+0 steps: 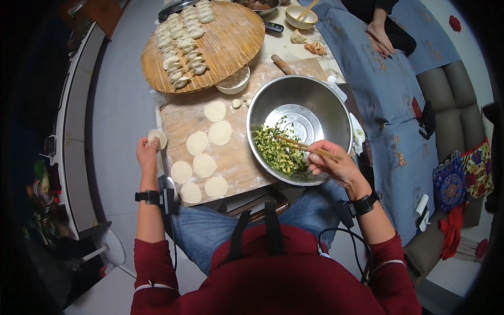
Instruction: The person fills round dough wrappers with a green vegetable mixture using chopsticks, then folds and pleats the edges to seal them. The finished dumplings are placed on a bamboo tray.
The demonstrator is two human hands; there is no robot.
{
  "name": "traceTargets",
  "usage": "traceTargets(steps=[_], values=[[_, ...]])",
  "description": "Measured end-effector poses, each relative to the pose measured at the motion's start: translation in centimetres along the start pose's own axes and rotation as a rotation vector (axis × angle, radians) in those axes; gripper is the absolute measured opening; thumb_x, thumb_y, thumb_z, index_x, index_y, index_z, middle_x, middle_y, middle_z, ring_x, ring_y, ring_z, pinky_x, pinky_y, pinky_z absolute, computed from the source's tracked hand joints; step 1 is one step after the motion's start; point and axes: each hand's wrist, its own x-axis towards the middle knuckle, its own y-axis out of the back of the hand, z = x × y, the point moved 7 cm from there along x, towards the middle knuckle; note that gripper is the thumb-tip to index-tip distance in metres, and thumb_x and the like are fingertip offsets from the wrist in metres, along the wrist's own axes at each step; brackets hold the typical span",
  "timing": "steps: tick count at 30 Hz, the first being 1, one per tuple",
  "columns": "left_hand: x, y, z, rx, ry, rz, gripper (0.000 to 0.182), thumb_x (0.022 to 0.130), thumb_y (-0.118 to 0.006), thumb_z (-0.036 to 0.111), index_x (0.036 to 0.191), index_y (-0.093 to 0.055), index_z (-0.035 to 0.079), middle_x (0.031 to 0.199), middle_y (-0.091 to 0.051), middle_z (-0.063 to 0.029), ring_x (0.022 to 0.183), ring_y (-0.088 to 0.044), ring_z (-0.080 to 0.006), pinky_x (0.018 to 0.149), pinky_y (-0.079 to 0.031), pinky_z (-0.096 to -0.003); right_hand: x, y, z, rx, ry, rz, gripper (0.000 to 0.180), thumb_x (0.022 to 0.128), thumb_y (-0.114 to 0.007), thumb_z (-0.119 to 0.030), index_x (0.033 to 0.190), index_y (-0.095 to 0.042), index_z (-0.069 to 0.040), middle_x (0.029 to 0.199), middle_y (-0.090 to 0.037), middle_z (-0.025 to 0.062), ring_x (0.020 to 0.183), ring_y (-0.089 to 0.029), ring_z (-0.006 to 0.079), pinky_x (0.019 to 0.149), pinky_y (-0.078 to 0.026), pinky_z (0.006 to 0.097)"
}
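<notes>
My left hand [147, 152] holds a round dough wrapper [158, 138] just off the left edge of a floured wooden board [240, 157]. In my right hand [332, 163] is a pair of wooden chopsticks [305, 146], their tips in a chopped green and yellow filling [279, 153]. That filling lies on the near left side of a large steel basin [252, 114], whose shiny bottom shows beyond it. Several flat dough wrappers [204, 165] are spread over the board, left of the basin. Small dough pieces [236, 103] sit near the basin's far left rim.
A round woven tray [236, 31] with rows of dumplings [185, 39] overlaps a white bowl [236, 84]. Behind the basin lies a rolling pin [282, 64]. Farther back are a remote control [273, 26] and a bowl [301, 17]. A person's foot [380, 37] rests on the covered sofa [354, 55].
</notes>
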Motion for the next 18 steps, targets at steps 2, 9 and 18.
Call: traceTargets(steps=[2, 9, 18], values=[[-2.6, -1.0, 2.5, -0.051, 0.007, -0.072, 0.024, 0.085, -0.069, 0.011, 0.103, -0.056, 0.004, 0.084, -0.065, -0.0034, 0.069, -0.06, -0.0119, 0.061, -0.051, -0.0248, 0.0, 0.3, -0.8, -0.098, 0.108, 0.082, 0.018, 0.092, -0.063, -0.019, 0.102, -0.06, -0.005, 0.076, -0.061, 0.001, 0.064, -0.06, 0.0061, 0.055, -0.05, 0.0176], [-15.8, -9.6, 6.6, -0.315, 0.356, -0.688, 0.033, 0.09, -0.064, 0.014, 0.12, -0.056, 0.005, 0.1, -0.067, -0.0041, 0.082, -0.066, -0.0104, 0.069, -0.056, -0.0212, 1.5, 0.3, -2.6, -0.482, 0.438, 0.305, 0.022, 0.089, -0.067, -0.021, 0.088, -0.067, 0.0, 0.069, -0.06, 0.0014, 0.063, -0.055, 0.011, 0.053, -0.041, 0.0244], [-21.7, -13.0, 5.6, -0.494, 0.561, -0.747, 0.027, 0.094, -0.058, 0.016, 0.116, -0.057, 0.0, 0.103, -0.066, -0.0068, 0.092, -0.067, -0.0161, 0.082, -0.057, -0.0306, -0.5, 0.3, -5.0, -0.505, 0.716, 0.423, 0.018, 0.089, -0.066, -0.016, 0.091, -0.069, 0.001, 0.079, -0.065, 0.0075, 0.074, -0.061, 0.0154, 0.066, -0.049, 0.0282]])
